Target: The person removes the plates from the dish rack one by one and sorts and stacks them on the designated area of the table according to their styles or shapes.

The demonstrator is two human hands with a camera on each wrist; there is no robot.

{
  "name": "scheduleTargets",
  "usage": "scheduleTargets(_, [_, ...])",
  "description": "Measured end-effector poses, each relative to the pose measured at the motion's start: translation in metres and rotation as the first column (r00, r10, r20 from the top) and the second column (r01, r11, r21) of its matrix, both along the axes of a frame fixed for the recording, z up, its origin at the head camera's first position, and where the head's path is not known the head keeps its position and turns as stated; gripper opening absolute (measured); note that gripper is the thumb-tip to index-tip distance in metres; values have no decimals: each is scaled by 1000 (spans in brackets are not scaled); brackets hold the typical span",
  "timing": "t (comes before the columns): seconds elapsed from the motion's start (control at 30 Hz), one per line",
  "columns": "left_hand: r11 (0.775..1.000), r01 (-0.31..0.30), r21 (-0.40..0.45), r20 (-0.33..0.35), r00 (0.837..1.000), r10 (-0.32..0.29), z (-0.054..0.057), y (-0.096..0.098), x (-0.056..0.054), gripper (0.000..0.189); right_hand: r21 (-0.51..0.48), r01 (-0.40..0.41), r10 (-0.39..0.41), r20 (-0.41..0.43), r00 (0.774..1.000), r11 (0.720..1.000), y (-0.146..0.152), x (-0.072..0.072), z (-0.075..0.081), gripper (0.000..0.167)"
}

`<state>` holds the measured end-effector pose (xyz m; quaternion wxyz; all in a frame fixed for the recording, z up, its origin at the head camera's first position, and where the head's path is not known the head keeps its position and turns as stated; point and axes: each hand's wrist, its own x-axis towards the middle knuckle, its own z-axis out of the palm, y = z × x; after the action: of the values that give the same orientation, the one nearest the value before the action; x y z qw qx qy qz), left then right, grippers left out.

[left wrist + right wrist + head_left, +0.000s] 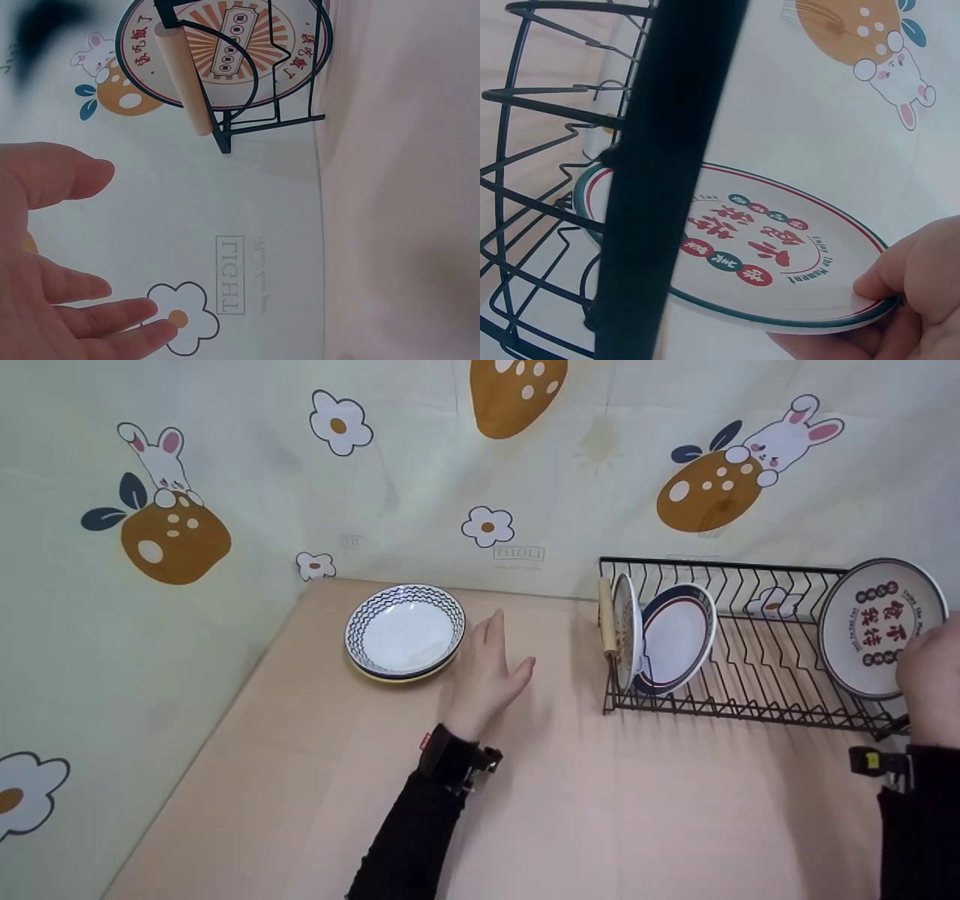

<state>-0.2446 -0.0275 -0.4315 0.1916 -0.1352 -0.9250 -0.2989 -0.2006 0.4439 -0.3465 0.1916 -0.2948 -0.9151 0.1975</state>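
Note:
My right hand pinches the rim of a white plate with red lettering, at the right end of the black wire dish rack. In the right wrist view the thumb lies on the plate's upper face and fingers are beneath it; a dark bar hides part of the plate. My left hand is held with fingers extended and holds nothing. Just left of it sits a stack of dishes, the top one white with a black wavy pattern.
Two plates stand at the rack's left end: one seen nearly edge-on, the other dark-rimmed. A wooden handle is on that side. Behind the table hangs a printed cloth.

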Motion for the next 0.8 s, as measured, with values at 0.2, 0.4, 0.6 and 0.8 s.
scheduleTargets(0.2, [999,34,9,-30,999,-33,3,5,5,84,-3,-6,6,-73,997,1000,-6,9,2,52])
scheduleTargets(0.4, [997,75,20,-73,995,-73,5,9,8,83,6,3,-2,-152,988,1000,-16,15,2,52])
scheduleTargets(0.6, [997,82,8,-92,992,-81,6,11,10,83,-46,-17,9,-180,984,999,-27,21,3,52])
scheduleTargets(0.8, [995,99,10,-96,991,-97,6,13,11,83,-135,-34,9,-188,982,990,-37,23,5,51])
